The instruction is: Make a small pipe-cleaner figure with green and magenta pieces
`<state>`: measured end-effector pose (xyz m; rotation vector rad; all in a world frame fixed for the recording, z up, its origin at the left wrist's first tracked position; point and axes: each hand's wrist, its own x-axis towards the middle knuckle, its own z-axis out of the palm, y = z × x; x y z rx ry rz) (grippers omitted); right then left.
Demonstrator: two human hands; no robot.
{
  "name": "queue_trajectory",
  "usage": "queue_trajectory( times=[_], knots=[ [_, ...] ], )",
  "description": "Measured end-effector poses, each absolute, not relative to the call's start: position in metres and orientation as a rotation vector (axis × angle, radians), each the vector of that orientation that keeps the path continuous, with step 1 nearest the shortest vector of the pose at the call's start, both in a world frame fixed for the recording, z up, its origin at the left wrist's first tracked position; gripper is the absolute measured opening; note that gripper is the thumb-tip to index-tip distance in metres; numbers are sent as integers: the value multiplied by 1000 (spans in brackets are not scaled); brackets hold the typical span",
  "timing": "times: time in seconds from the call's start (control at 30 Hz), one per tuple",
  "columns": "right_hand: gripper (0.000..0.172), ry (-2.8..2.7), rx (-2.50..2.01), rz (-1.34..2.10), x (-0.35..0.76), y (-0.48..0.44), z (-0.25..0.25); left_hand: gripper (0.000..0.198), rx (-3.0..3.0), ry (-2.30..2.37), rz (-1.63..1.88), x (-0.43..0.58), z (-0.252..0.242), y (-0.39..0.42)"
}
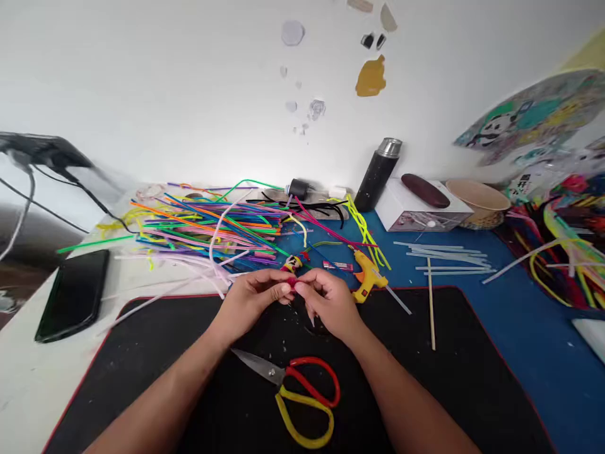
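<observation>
Red showed on a small piece point(292, 284) pinched between the left hand point(246, 299) and right hand point(333, 307) (both grips narrow), over the far part of the black mat point(454, 378). Just beyond, a little multicoloured figure point(293, 262) looked largely formed; the small piece seemed unfinished and unattached. Loose pipe cleaners point(227, 233) lay behind. No brand was legible; dark characters on the wrapper point(524, 183) at right were too blurred.

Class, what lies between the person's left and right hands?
In the head view, a small red piece sits between the fingertips of the left hand and right hand; its shape is unclear.
</observation>
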<state>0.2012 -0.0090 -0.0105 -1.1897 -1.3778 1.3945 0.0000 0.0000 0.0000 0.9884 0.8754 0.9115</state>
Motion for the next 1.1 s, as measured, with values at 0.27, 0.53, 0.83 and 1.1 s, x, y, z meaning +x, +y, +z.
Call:
queue_trajectory(
  times=[0.27, 0.53, 0.83, 1.1],
  knots=[
    [27, -1351, -1176, 1411, 202, -12, -8, 34, 1046, 835, 940, 0, 3, 0],
    [23, -1423, -1199, 1381, 202, -13, -10, 35, 1092, 868, 873, 1, 2, 1],
    [29, -1349, -1168, 1441, 199, -13, -10, 32, 1134, 940, 949, 6, 1, -2],
    [33, -1309, -1179, 1463, 199, -12, -8, 38, 1136, 900, 995, 6, 1, -3]
  ],
)
